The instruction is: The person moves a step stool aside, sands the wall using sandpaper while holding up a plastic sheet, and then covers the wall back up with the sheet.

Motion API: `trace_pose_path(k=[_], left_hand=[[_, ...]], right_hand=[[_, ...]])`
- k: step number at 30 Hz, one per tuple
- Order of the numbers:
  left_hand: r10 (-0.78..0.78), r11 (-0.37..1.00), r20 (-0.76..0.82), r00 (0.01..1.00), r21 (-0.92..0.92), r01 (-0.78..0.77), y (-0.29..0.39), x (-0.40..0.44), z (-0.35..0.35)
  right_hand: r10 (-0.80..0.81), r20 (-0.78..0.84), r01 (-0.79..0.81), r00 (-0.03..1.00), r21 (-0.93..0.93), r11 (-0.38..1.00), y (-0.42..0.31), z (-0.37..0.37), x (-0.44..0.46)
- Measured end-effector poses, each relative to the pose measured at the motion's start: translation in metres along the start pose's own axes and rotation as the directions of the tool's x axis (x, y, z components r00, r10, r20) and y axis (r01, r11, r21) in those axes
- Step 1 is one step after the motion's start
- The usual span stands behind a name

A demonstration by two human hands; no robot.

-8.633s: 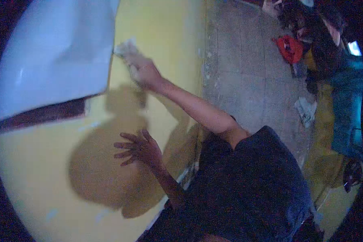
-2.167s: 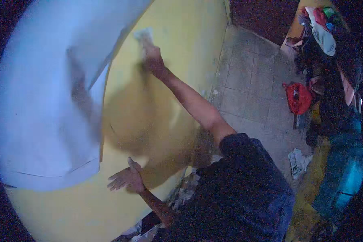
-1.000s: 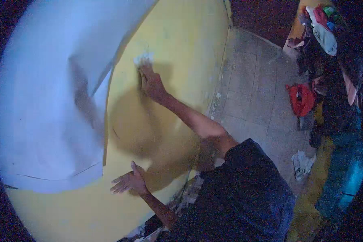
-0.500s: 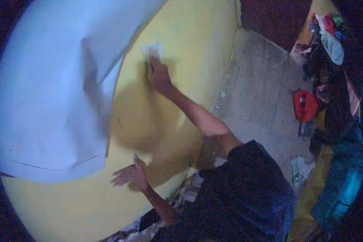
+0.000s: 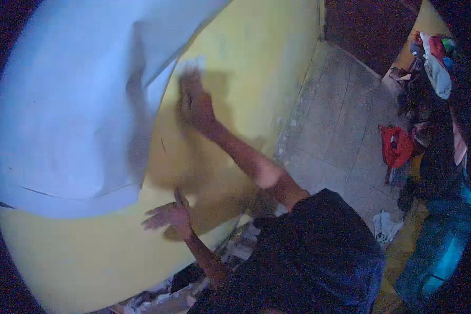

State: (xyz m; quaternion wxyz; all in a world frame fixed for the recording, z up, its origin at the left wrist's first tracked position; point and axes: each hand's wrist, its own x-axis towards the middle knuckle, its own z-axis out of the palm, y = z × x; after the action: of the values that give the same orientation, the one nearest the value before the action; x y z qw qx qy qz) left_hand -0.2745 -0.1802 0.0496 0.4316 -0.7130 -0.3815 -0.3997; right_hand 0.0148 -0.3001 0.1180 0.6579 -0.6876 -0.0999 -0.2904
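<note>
My right hand (image 5: 196,102) reaches up against a yellow wall (image 5: 261,73), its fingers smeared by motion. They are on a small white flat piece (image 5: 197,64), too blurred to tell what it is. Lower down, my left hand (image 5: 170,217) is held out near the wall with its fingers stretched and thumb apart, holding nothing. Whether its palm touches the wall I cannot tell. A large white sheet (image 5: 68,115) hangs creased to the left of my right hand, its lower edge above my left hand.
Grey tiled floor (image 5: 329,120) runs along the wall's foot. To the right lie a red bag-like item (image 5: 396,146), a pale crumpled piece (image 5: 386,226), a heap of cloths (image 5: 437,68) and a teal item (image 5: 439,251). A dark brown panel (image 5: 369,31) stands at the back.
My right hand has shifted slightly left and down with the white piece, nearer the sheet's edge. My left hand is nearly unmoved. The view has turned a little.
</note>
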Motion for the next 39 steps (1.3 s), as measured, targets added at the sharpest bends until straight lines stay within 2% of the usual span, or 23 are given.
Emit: trace_pose_path(k=[2,3,4,6,8,10,12,13,14,15,17,18,19,21,22,24,27,28,30,32,34,36,39], left_hand=[[-0.115,0.993,-0.059,0.992,-0.025,0.114,0.007,0.000,0.025],[-0.206,0.979,-0.098,0.974,-0.031,0.204,0.001,-0.005,0.029],[-0.191,0.982,-0.092,0.977,-0.025,0.190,-0.006,-0.005,0.023],[-0.231,0.749,0.596,0.769,0.613,-0.251,-0.006,-0.002,0.001],[-0.332,0.818,0.733,0.593,0.537,-0.207,0.003,0.025,-0.027],[-0.302,0.916,0.781,0.546,0.397,-0.062,0.011,0.047,-0.053],[-0.274,0.943,0.829,0.488,0.330,-0.031,0.011,0.055,-0.063],[-0.274,0.941,0.838,0.471,0.335,-0.048,0.010,0.055,-0.063],[-0.296,0.924,0.831,0.471,0.375,-0.081,0.010,0.053,-0.060],[-0.314,0.907,0.820,0.478,0.407,-0.103,0.015,0.055,-0.059],[-0.364,0.882,0.807,0.466,0.460,-0.107,0.023,0.059,-0.055],[-0.392,0.855,0.787,0.476,0.502,-0.126,0.025,0.060,-0.051],[-0.399,0.839,0.786,0.473,0.521,-0.156,0.006,0.039,-0.041],[-0.020,0.638,0.528,0.849,0.660,-0.396,-0.014,0.005,-0.002],[-0.021,0.652,0.518,0.855,0.656,-0.381,-0.017,0.002,0.007],[-0.037,0.998,0.171,0.985,0.048,0.029,-0.010,0.007,0.002],[-0.233,0.642,0.591,0.773,0.690,-0.334,0.008,0.012,-0.003],[-0.235,0.637,0.588,0.774,0.695,-0.334,0.003,0.010,0.002],[-0.026,0.985,0.243,0.970,0.174,-0.017,-0.002,0.009,0.009],[-0.060,0.996,0.232,0.971,-0.048,0.073,0.010,0.010,0.017],[-0.296,0.731,0.628,0.720,0.633,-0.252,0.014,0.015,0.020],[-0.310,0.700,0.592,0.744,0.672,-0.243,0.020,0.019,0.018],[-0.576,0.632,0.666,0.474,0.731,-0.258,0.027,0.020,0.007]], right_hand=[[-0.411,-0.141,0.408,0.901,-0.048,0.912,-0.017,-0.014,-0.005],[-0.337,0.314,0.341,0.888,0.044,0.939,0.008,-0.020,-0.002],[-0.322,0.318,0.326,0.892,0.042,0.944,0.008,-0.030,0.009],[0.284,0.463,-0.300,0.840,-0.040,0.953,-0.007,-0.051,0.035],[0.185,0.216,-0.210,0.959,0.097,0.973,0.003,-0.015,0.005],[-0.359,-0.247,0.376,0.900,0.023,0.926,0.007,-0.004,0.001],[-0.272,-0.106,0.279,0.957,0.059,0.959,0.047,-0.002,0.012],[0.116,0.099,-0.137,0.988,0.247,0.959,0.027,-0.035,0.027],[0.436,0.348,-0.543,0.830,0.326,0.774,0.016,-0.052,0.040],[-0.079,0.103,0.099,0.992,-0.210,0.973,0.042,-0.023,0.032],[-0.076,0.065,0.080,0.995,-0.053,0.995,0.054,-0.007,0.027],[-0.036,0.059,0.029,0.998,0.117,0.993,0.047,-0.011,0.021],[-0.189,-0.100,0.176,0.977,-0.124,0.976,0.091,-0.002,0.032],[-0.129,-0.126,0.118,0.984,-0.086,0.989,0.092,0.008,0.024],[-0.092,-0.166,0.084,0.982,-0.052,0.995,0.091,0.011,0.037],[-0.131,-0.188,0.120,0.973,-0.071,0.990,0.096,0.007,0.062],[-0.051,-0.203,0.062,0.978,0.048,0.997,0.111,-0.002,0.059],[-0.047,-0.202,0.059,0.978,0.054,0.997,0.105,0.002,0.054],[-0.122,-0.111,0.097,0.986,-0.206,0.974,0.076,0.003,0.047],[-0.024,-0.032,0.021,0.999,-0.084,0.996,0.083,0.001,0.059],[-0.187,-0.265,0.193,0.946,-0.005,0.981,0.098,-0.003,0.067],[-0.135,-0.248,0.117,0.959,-0.087,0.989,0.085,0.006,0.053],[-0.010,-0.138,-0.008,0.990,-0.128,0.992,0.072,-0.006,0.046]])
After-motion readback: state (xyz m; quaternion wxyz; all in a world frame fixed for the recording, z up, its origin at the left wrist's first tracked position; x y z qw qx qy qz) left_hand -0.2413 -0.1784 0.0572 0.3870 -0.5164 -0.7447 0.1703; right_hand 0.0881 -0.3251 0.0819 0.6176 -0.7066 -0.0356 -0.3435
